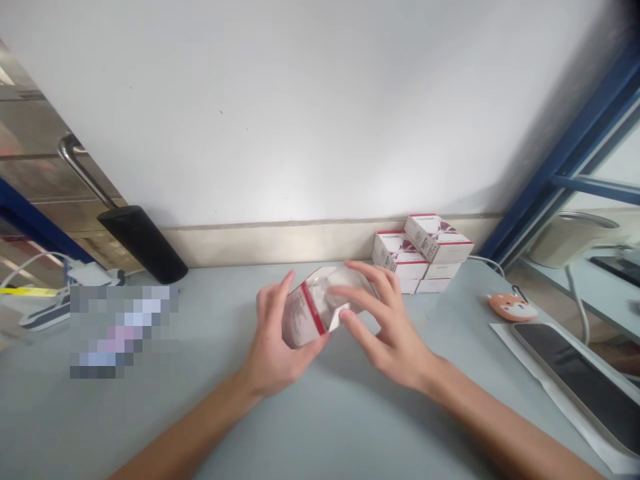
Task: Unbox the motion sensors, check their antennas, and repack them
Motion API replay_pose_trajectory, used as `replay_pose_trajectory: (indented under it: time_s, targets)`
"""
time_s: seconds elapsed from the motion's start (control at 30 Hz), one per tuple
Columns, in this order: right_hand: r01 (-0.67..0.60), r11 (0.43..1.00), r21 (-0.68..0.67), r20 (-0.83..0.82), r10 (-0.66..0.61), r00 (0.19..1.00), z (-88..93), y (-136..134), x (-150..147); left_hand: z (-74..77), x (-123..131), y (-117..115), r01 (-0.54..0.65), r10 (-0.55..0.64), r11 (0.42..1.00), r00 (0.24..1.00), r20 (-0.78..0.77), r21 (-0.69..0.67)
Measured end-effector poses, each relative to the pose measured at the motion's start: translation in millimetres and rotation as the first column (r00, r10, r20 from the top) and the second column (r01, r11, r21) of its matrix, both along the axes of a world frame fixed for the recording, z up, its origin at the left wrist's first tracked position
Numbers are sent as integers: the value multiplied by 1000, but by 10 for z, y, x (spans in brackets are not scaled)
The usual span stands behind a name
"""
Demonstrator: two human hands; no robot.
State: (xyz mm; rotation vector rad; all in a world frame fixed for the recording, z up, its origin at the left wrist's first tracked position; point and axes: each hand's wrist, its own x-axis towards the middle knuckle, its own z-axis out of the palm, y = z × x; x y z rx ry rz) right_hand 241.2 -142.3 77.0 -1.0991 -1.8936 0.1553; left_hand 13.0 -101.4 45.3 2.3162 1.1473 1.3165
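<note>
Centrally, your left hand (281,343) grips the box (303,319) over the bench (320,433); your right hand (395,333), fingers spread, apparently works its flap (338,317), and the next move likely calls for steady support.

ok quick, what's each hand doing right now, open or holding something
Left hand: closed on the red-banded box.
Right hand: fingers spread at the box's open end; whether it grips anything cannot be told.
</note>
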Motion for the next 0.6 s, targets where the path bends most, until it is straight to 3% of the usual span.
replay_pose_trajectory:
  time_s: [0.1,0.27,0.5,0.6]
  targets:
    - [-2,999,-37,-120,-2,993,-25,10,-24,-19,-15,-30,54,-55,994,998,-13,-95]
    - [-122,987,-109,-118,109,987,-81,46,-2,-46,-81,40,133,-144,985,984,-100,-114]
    - [-140,990,21,-66,141,988,-104,27,55,61,-43,32,93,-105,993,980,-169,-77]
    - [-216,973,79,-62,221,973,-69,-57,-23,83,-19,-3,86,-89,996,977,-196,-23]
